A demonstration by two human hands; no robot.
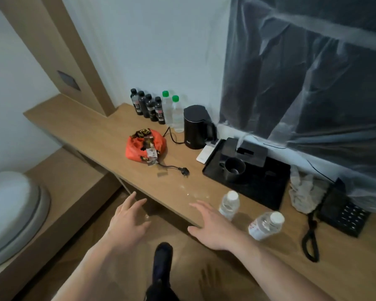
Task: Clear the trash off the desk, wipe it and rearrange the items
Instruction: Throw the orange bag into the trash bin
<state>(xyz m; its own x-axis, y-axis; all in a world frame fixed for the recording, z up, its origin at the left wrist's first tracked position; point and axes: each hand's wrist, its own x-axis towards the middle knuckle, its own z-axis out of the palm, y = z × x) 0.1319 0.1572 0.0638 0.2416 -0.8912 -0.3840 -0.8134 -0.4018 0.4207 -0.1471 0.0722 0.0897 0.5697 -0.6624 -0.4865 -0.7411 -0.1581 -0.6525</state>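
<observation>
Phone (343,211) w/ handset hidden; TV (313,72) under plastic.

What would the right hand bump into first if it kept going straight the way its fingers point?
Probably nothing soon. The right hand points up-left over bare desk, past white crumbs, toward the cable plug and orange bag. The plug looks first, though depth is unclear.
</observation>
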